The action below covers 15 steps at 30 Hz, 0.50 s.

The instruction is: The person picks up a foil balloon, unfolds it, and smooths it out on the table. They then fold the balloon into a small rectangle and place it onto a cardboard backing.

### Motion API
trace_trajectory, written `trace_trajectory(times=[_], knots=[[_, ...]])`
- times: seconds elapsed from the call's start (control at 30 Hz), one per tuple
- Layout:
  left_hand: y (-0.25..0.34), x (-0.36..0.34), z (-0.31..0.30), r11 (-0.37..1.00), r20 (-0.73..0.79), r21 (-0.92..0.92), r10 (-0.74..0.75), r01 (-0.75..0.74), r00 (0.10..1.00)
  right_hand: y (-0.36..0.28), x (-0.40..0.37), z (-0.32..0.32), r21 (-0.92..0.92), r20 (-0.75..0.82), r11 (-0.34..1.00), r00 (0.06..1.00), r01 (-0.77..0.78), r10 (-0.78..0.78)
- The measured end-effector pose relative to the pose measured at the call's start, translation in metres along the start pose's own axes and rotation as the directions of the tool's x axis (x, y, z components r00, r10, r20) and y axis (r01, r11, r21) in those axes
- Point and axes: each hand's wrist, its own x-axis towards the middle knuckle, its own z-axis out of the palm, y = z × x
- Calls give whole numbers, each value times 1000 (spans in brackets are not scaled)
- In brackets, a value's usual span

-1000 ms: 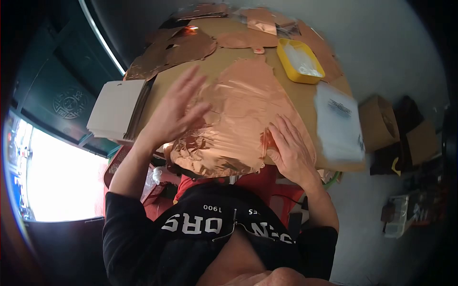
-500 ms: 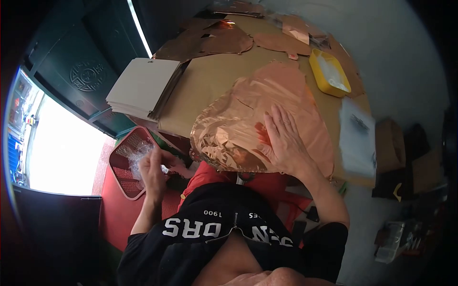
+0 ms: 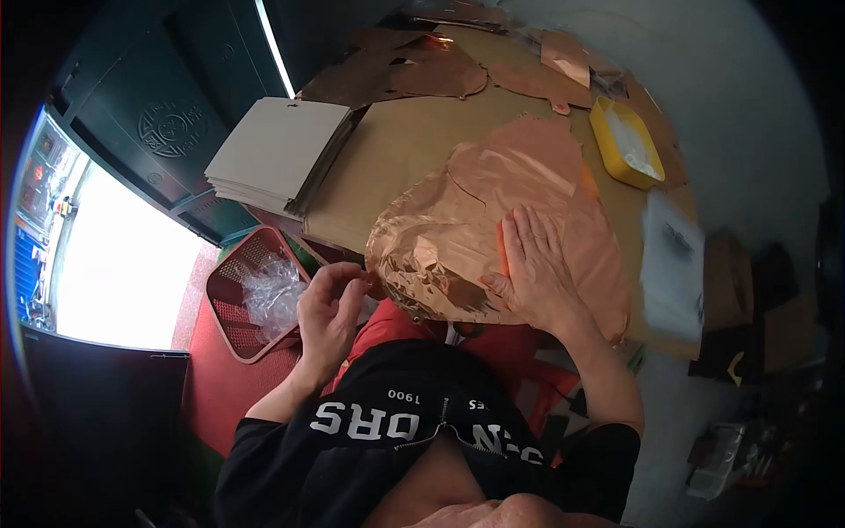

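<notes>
A flat copper-coloured foil balloon [image 3: 431, 238], shiny and crinkled towards its lower left, lies over the near side of the table. My right hand [image 3: 535, 268] rests on it, palm down with the fingers stretched out. Orange-red reflections show beside those fingers. At the foil's lower left edge is my left hand [image 3: 330, 308], its fingers curled and the thumb close to the fingertips. Whatever they may pinch is too small to make out. Crumpled clear plastic film [image 3: 273, 292] lies in the red basket [image 3: 231, 321] to the left of this hand.
A stack of white card sheets [image 3: 277, 150] stands at the table's left edge. More flat copper foil pieces [image 3: 405, 75] lie at the back. A yellow tray [image 3: 647, 179] with clear contents and a plastic-wrapped pack [image 3: 673, 273] are on the right. A dark green door [image 3: 141, 79] stands at left.
My left hand has moved from the basket up and right to the foil's edge, leaving the clear film in the basket. My right hand stays flat on the foil. The view has shifted slightly.
</notes>
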Motion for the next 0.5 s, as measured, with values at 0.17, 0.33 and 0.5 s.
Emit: trace_trajectory(times=[0.17, 0.33, 0.5], knots=[[7, 10, 5, 913, 188, -165, -343, 374, 920, 0, -1, 1, 34, -30, 999, 1000, 9, -8], [-4, 14, 9, 834, 288, -259, -415, 488, 863, 2, -2, 6, 54, -74, 998, 997, 13, -9], [8, 15, 27, 775, 280, -352, -447, 524, 849, 2, -1, 9, 39, -82, 999, 997, 14, -11]])
